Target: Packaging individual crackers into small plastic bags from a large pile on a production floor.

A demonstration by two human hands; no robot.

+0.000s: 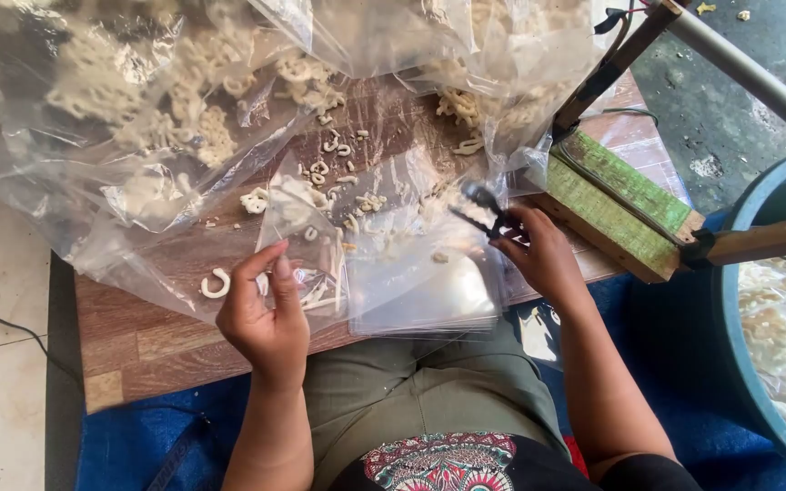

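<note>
Two bare hands work over a low wooden table [138, 350] strewn with pale ring-shaped crackers [216, 285]. The left hand [266, 314] is mostly closed, thumb and fingertips pinching the near left edge of a small clear plastic bag [320, 264] that already has a few crackers in it. The right hand [539, 255] is closed around black tongs [482, 207], whose tips sit at the far right of a stack of flat empty bags [420, 291] lying at the near edge of the table. A large clear sack of crackers [138, 109] slumps across the far left of the table, with a second one [493, 45] at the far right. Just right of the tongs stands a green-topped wooden bag sealer [620, 195], and a blue tub [775, 218] lined with more crackers is at the right.

The small bag is held by one edge only, so it looks likely to sag and spill. The tongs could crush the brittle crackers, and the big sack's open mouth could shed more onto the table.
</note>
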